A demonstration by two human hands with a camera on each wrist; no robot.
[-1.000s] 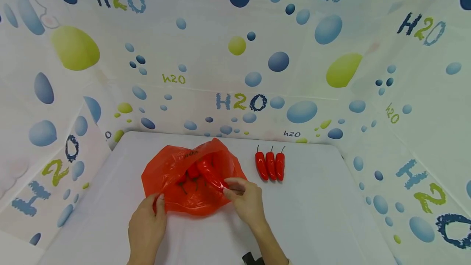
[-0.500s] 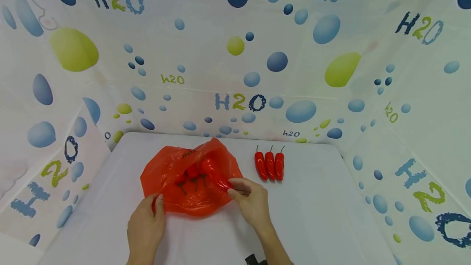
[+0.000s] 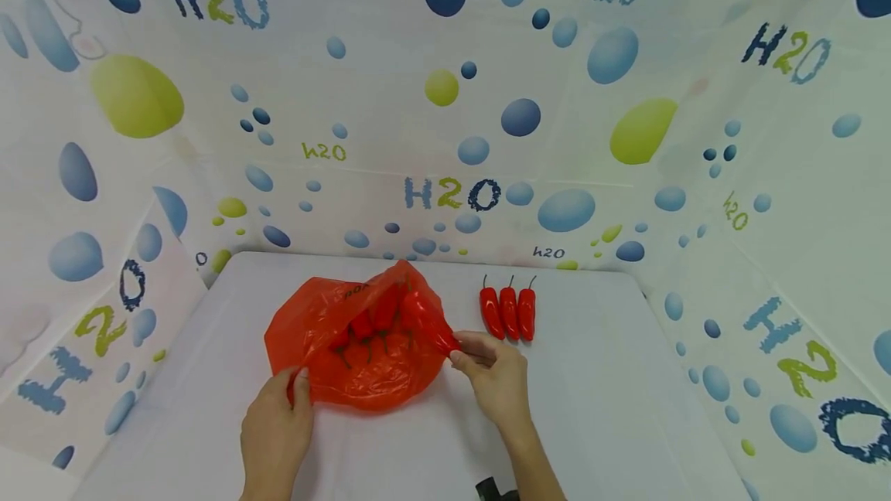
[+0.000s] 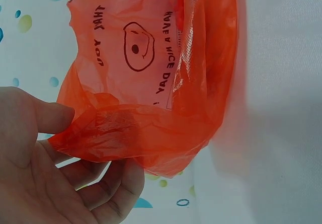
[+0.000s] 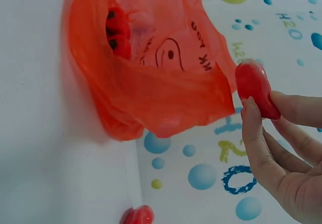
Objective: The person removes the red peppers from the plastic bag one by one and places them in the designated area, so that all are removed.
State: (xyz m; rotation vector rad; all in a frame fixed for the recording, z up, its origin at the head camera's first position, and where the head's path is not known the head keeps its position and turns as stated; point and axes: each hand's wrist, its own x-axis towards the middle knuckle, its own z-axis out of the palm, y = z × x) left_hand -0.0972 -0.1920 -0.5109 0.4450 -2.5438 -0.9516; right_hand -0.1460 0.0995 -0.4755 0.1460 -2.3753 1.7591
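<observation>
A red plastic bag (image 3: 295,335) lies on the table with its mouth toward me, several red chili peppers (image 3: 362,325) with dark stems inside. My left hand (image 3: 277,424) pinches the bag's left edge between thumb and fingers; in the left wrist view the thumb (image 4: 55,117) presses on the film. By its pointed end, my right hand (image 3: 497,381) pinches one red chili pepper (image 3: 426,321) at the bag's right side. This chili pepper (image 5: 254,88) appears beside the bag's edge in the right wrist view. Whether it touches the bag I cannot tell.
Three red chili peppers (image 3: 508,314) lie side by side to the right of the bag, stems pointing away. The white table (image 3: 599,408) ends at a patterned sheet (image 3: 376,99) behind. A black object (image 3: 494,490) shows at the bottom edge.
My right hand has moved to the right, drawing the chili pepper away from the bag's middle toward its right edge. My left hand keeps its grip on the bag.
</observation>
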